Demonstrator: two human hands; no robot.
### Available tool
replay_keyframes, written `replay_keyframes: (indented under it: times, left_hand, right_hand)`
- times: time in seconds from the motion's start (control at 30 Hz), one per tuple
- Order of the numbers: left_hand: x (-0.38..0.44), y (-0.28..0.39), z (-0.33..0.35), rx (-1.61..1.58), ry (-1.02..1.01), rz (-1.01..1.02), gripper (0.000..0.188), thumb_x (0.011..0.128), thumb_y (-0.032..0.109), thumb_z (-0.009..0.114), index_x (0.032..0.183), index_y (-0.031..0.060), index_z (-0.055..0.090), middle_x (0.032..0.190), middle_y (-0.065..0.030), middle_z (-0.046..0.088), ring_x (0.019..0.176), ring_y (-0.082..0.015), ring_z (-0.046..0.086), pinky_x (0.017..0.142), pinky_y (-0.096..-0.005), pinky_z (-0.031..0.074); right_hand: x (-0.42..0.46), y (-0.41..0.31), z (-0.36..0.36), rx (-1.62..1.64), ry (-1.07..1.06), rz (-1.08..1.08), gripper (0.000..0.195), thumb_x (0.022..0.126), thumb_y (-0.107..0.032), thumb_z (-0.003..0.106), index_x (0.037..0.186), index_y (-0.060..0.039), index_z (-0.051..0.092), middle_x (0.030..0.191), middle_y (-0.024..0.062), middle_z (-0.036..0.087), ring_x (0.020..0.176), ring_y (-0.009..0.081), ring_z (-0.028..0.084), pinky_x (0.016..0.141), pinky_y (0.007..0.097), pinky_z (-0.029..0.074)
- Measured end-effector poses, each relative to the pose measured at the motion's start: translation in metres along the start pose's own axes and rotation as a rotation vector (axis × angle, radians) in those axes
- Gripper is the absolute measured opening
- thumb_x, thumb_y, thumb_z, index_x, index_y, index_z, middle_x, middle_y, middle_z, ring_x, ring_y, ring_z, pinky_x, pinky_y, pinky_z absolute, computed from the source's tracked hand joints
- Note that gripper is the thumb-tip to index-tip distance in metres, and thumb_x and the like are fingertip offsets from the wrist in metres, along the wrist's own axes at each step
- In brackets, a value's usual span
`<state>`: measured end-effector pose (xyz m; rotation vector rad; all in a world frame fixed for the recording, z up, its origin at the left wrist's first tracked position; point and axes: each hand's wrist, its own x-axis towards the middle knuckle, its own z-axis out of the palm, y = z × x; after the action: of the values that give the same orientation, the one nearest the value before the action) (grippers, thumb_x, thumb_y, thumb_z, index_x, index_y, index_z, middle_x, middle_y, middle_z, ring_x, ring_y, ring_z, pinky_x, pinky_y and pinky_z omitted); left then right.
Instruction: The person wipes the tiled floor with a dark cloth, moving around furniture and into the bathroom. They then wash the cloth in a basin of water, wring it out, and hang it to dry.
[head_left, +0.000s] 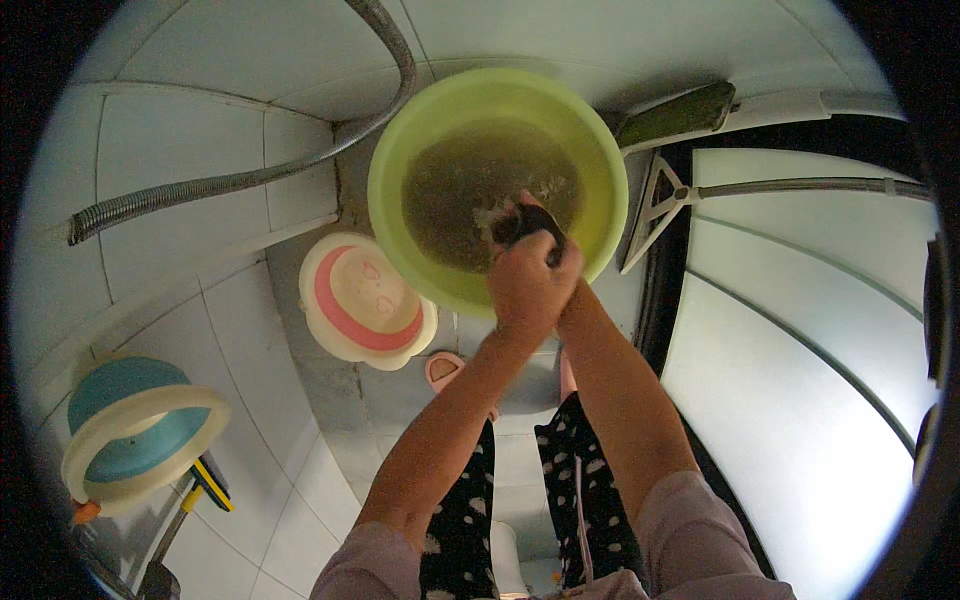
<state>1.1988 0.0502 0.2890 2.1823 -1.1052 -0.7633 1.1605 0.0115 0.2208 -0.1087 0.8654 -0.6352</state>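
A large light-green plastic basin (386, 217) stands before me with murky, bubbly water (457, 172) in it. Over its near right part both my hands are close together on a dark wet cloth (536, 217). My left hand (529, 281) lies uppermost, its fingers closed round the cloth. Of my right hand (571, 259) only part shows, behind the left one; it also grips the cloth, though most of its fingers are hidden. Part of the cloth sticks out above the fists, over the water.
A white and pink small basin (367, 339) sits on the tiled floor, left of the green one. A metal shower hose (300, 161) hangs at upper left. At right are a triangular mop head (667, 196) and a flat green pad (679, 116). A blue and white basin (202, 409) is at left.
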Motion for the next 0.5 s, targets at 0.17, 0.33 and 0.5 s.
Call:
replay_keyframes:
  times: [0.17,0.33,0.5]
  left_hand:
    - [0.059,-0.049,-0.003,0.116,0.325,-0.161,0.033,0.084,0.033,0.059,0.073,0.0029,0.064,0.066,-0.0229,0.061,0.062,-0.0449,0.058,0.06,-0.0507,0.045]
    - [0.065,-0.116,-0.016,0.214,0.321,-0.163,0.033,0.092,0.031,0.056,0.109,0.0021,0.057,0.104,-0.0245,0.061,0.092,-0.0426,0.06,0.075,-0.0513,0.047]
    - [0.05,-0.116,0.01,0.273,0.087,-0.236,0.043,0.092,0.03,0.058,0.125,0.0051,0.046,0.12,-0.0251,0.047,0.099,-0.0425,0.057,0.079,-0.0479,0.05]
  right_hand:
    - [-0.02,0.0,0.021,-0.08,0.091,0.105,0.039,0.092,-0.035,0.055,0.12,-0.0072,0.055,0.104,0.0056,0.063,0.09,0.0208,0.062,0.078,0.0355,0.053]
    - [-0.025,-0.032,0.016,-0.099,0.417,0.124,0.05,0.088,-0.037,0.058,0.128,-0.007,0.051,0.123,0.0059,0.056,0.11,0.0229,0.054,0.093,0.0407,0.044]
    - [0.013,0.0,-0.02,-0.495,0.477,-0.044,0.062,0.087,-0.05,0.06,0.134,-0.011,0.048,0.132,0.0098,0.052,0.117,0.0305,0.049,0.098,0.0444,0.039]
